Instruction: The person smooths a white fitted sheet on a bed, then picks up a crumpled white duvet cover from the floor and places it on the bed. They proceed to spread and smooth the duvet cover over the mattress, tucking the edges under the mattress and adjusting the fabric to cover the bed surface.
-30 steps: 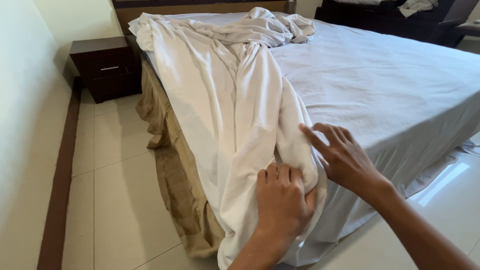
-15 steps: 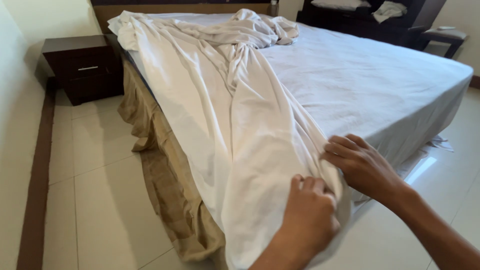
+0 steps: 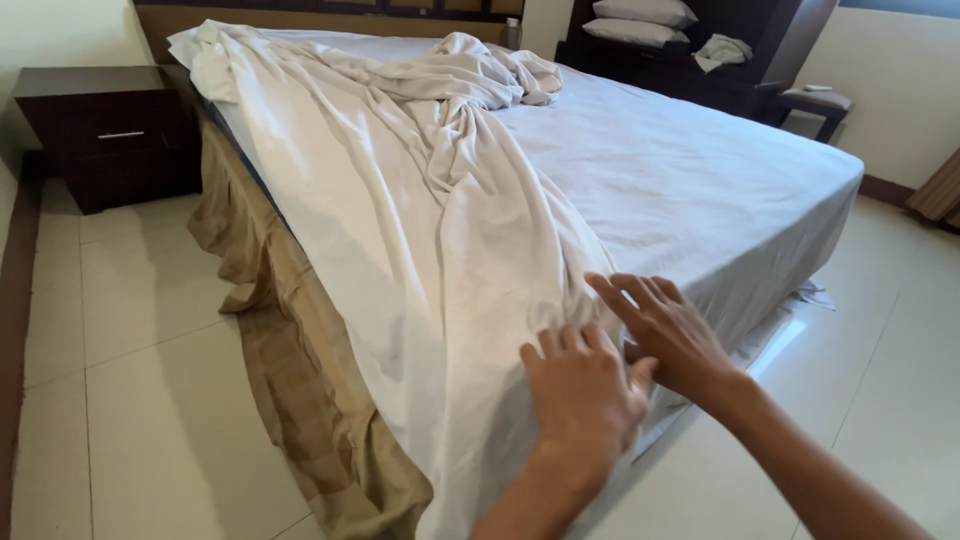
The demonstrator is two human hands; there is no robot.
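A loose white sheet (image 3: pixel 430 230) lies rumpled along the left half of the bed and hangs over its near corner. It is bunched into a heap (image 3: pixel 480 75) near the headboard. A smooth fitted sheet (image 3: pixel 690 170) covers the right half of the mattress. My left hand (image 3: pixel 585 395) rests on the loose sheet at the near corner, back up, fingers apart. My right hand (image 3: pixel 665 335) lies just to its right with fingers stretched flat on the cloth at the mattress edge. Neither hand pinches a fold.
A tan bed skirt (image 3: pixel 290 370) hangs rumpled below the mattress on the left side. A dark wooden nightstand (image 3: pixel 110 130) stands at the far left. Pillows (image 3: pixel 640 12) lie on a dark shelf behind the bed, with a small dark bench (image 3: pixel 815 105) beside it. The floor (image 3: pixel 140 400) is pale tile.
The view has lifted and shifted left, showing more of the bed. Both hands have loosened from the bunched corner of the sheet and now lie flatter on it.
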